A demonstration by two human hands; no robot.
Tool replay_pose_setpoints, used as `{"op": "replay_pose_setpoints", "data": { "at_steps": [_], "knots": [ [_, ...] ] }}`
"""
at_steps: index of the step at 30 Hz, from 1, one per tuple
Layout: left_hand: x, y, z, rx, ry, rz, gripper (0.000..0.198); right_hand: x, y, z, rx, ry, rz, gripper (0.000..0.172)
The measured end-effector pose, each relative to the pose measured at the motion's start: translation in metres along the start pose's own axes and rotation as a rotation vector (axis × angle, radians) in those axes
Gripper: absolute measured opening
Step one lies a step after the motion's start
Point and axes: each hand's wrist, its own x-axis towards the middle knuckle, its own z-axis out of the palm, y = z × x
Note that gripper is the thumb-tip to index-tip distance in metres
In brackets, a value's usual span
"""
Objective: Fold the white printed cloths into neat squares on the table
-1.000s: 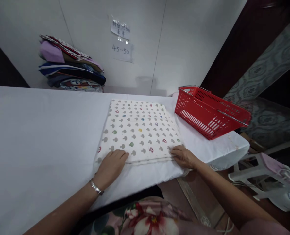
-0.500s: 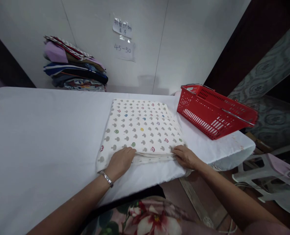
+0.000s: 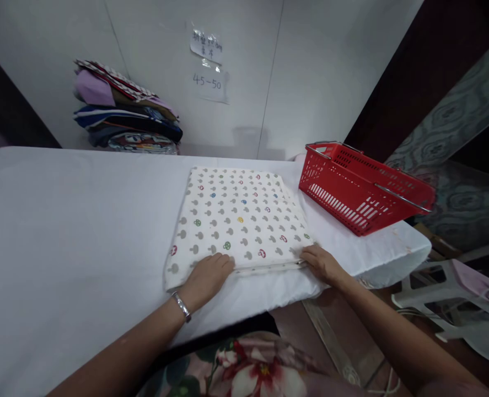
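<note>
A white folded cloth (image 3: 240,215) printed with grey and coloured mushrooms lies flat in a near-square on the white-covered table. At its near edge, left of the middle, my left hand (image 3: 209,278) is closed, fingers on top of the fabric; a silver band circles that wrist. My right hand (image 3: 322,264) pinches the near right corner. The thumbs of both hands are mostly hidden. Several layers show along the edge between the hands.
A red plastic basket (image 3: 360,193) with metal handles stands at the table's right end. Folded fabrics (image 3: 128,118) are piled at the back left against the wall. Paper labels (image 3: 207,82) hang above. A white stool (image 3: 451,292) stands at the lower right.
The near edge of the cloth has come down toward me and lies flatter, its gap nearly closed. Both hands have shifted slightly right, still at that edge.
</note>
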Motion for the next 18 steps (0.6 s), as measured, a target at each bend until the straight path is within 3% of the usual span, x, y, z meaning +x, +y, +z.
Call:
{"op": "replay_pose_setpoints", "data": {
  "at_steps": [8,14,18],
  "knots": [
    [-0.014,0.002,0.009,0.007,0.067,0.059,0.021,-0.009,0.001,0.011,0.003,0.077,-0.030,0.026],
    [-0.034,-0.005,0.007,-0.016,0.093,-0.061,0.027,-0.034,0.010,0.025,0.067,0.111,-0.051,0.043],
    [-0.061,-0.022,-0.001,0.013,0.107,-0.214,0.027,-0.045,0.024,0.040,0.062,0.125,-0.051,0.042]
  ]
}}
